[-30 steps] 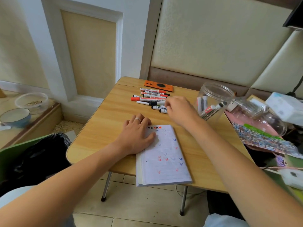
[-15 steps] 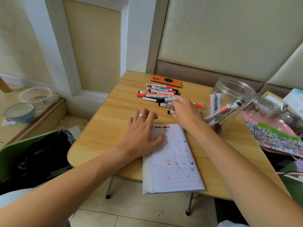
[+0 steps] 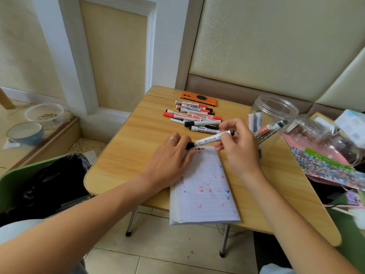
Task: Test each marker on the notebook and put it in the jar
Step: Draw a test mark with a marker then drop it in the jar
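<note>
My right hand [image 3: 240,147] pinched the white barrel of a marker [image 3: 210,139] between thumb and fingers [image 3: 227,126], holding it slanted just above the top edge of the notebook [image 3: 205,186]. My left hand [image 3: 169,161] lay on the notebook's upper left corner, and its fingertips met the marker's black cap end; whether they gripped the cap or only touched it, I could not tell. The cap looked to be on, so I judged this marker not yet tested.

The open page carried rows of small red and blue ticks and a line of red and black marks along its top, a sign that a good many markers had already been tried. The notebook lay at the near edge of the counter [image 3: 126,155], its lower end hanging over the rim.

To the right, near my right hand, stood the clear jar [image 3: 274,115], lidless, with several markers leaning inside it; how many, I could not count through the plastic. I took those for the finished share.

Beyond my hands, a pile [image 3: 195,117] of red-capped and black-capped markers lay loose on the counter, just in front of an orange phone [image 3: 197,97]. By my reckoning the job stood somewhere near the middle: the marker in hand had to be uncapped, tried, recapped and dropped in the jar, and then the whole pile after it.
</note>
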Demonstrator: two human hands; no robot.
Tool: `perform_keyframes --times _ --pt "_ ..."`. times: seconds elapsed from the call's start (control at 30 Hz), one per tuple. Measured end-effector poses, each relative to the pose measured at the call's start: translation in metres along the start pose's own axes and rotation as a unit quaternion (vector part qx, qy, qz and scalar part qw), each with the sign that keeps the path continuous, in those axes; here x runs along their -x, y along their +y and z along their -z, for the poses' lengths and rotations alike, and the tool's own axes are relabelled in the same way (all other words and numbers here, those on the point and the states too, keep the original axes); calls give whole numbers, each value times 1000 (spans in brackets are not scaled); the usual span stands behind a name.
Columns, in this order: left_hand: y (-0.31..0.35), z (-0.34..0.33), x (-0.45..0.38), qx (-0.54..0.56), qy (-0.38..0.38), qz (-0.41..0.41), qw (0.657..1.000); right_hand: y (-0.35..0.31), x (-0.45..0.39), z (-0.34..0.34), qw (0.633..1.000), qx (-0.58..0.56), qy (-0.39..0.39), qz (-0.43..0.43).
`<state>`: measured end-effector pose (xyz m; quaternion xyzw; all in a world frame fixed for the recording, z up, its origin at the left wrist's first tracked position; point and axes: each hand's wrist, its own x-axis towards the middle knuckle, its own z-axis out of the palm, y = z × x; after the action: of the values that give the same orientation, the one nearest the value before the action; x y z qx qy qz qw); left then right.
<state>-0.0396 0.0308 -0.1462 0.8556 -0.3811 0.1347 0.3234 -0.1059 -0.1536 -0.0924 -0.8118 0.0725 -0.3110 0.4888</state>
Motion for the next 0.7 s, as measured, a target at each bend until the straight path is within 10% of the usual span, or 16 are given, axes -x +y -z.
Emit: perform_keyframes --times 0.2,0.37,0.7 --pt "-4 -4 -3 -14 -18 0 1000 7 7 13 988 52 -74 -125" --pt "-2 -1 -4 -26 -7 -44 999 5 14 9 916 328 -210 98" --pt "-4 11 -7 120 -24 -34 992 8 18 -15 929 263 -233 117"
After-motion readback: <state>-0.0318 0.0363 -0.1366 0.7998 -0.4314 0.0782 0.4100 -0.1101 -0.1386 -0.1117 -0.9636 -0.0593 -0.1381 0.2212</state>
